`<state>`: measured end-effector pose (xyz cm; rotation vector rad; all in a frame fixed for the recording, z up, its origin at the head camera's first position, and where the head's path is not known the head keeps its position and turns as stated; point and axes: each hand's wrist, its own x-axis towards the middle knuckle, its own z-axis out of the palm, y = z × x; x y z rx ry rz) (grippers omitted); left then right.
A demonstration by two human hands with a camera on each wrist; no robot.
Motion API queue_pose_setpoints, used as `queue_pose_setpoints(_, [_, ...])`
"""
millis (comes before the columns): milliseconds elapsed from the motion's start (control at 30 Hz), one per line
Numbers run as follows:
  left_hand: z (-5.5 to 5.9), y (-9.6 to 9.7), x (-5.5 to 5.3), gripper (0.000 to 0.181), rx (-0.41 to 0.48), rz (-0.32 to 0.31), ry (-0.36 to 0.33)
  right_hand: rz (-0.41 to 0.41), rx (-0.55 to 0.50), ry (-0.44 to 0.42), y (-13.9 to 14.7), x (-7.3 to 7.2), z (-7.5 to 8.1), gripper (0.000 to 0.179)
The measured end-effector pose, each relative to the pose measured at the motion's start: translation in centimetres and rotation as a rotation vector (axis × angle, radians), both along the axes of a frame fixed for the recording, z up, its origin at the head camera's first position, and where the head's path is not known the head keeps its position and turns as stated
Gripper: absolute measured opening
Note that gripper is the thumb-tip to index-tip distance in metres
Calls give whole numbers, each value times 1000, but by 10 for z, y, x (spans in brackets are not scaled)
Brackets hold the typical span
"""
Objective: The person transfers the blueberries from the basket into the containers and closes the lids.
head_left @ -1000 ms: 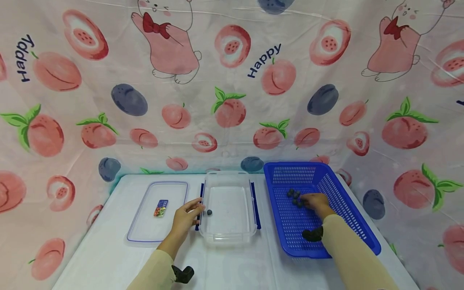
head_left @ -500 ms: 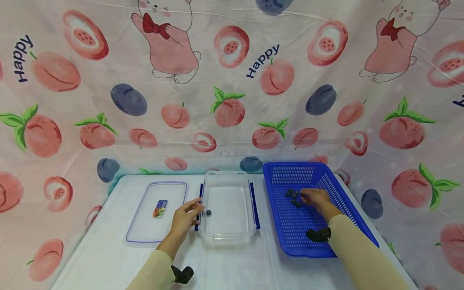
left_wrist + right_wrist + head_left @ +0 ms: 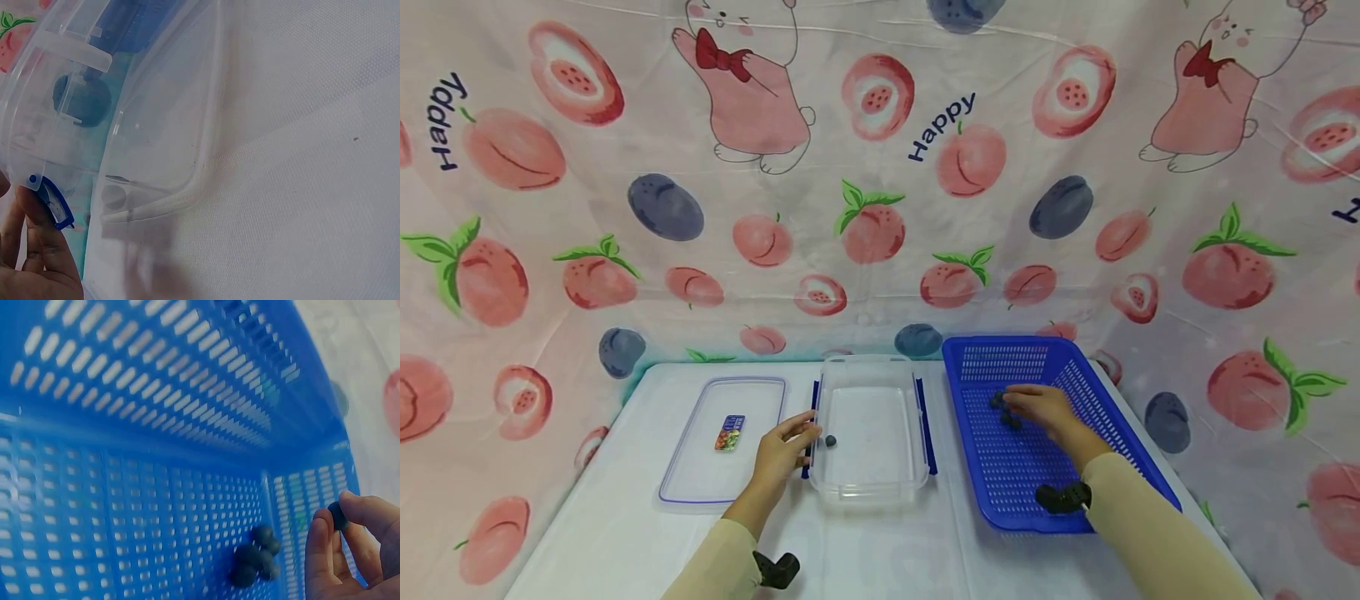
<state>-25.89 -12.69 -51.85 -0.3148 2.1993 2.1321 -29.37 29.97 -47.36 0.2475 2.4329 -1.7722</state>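
My right hand [image 3: 1045, 410] is over the blue plastic basket [image 3: 1011, 492] and pinches a small dark blueberry [image 3: 338, 515] between thumb and fingertips. Below it, several more blueberries [image 3: 253, 559] lie in a cluster on the perforated basket floor. At the left rim of a clear plastic food container [image 3: 872, 490], my left hand [image 3: 781, 454] grips the edge by a blue side latch [image 3: 56, 203]. A single blueberry [image 3: 831, 441] rests inside this container, near its left wall.
A clear lid [image 3: 688, 479] with a blue seal and a colourful label [image 3: 730, 433] lies flat to the left of the container. All stand on a white-covered table [image 3: 880, 558]. Behind it hangs a peach-print cloth [image 3: 865, 150].
My right hand has risen slightly and shifted left over the basket, with a blueberry now visible in its pinch. My left hand stays at the container's rim.
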Motion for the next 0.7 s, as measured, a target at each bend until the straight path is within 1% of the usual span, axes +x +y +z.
queue_pose_setpoints(100, [11,1,5,45,9,-10,8,39,6,26,-7,3,3,50])
queue_pose_setpoints(233, [27,3,13,44,15,-16,17,78,-24,53,-17,7,7,51])
queue_pose_setpoints(367, [30,4,15,44,17,-16,19,101,-19,66,-25,9,13,52])
queue_pose_setpoints(400, [29,4,14,44,16,-15,19,109,-16,68,-27,9,15,52])
queue_pose_setpoints(633, [-1,1,-2,45,8,10,6,134,-40,78,-48,12,27,51])
queue_pose_setpoints(700, [-3,2,-3,45,2,18,8,140,-45,84,-54,12,30,50])
